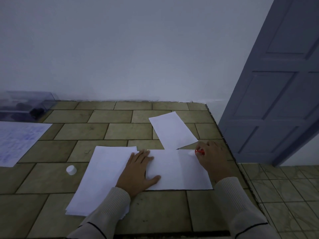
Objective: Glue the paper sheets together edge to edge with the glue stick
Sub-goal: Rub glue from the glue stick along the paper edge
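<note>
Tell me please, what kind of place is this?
Probably a room in a house, though I cannot be sure: a tiled counter against a plain white wall, a grey panelled door at the right, and a tiled floor below it.

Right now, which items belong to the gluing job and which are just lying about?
Job: glue stick in right hand; sheet pressed by left hand; loose sheet; stack; cap.
Lying about: printed page; clear box.

Matt white paper sheets (177,171), glazed beige tile counter (120,131), glossy red plastic glue stick (199,151), smooth white plastic cap (71,170), ribbed knit sleeves (229,195).
</note>
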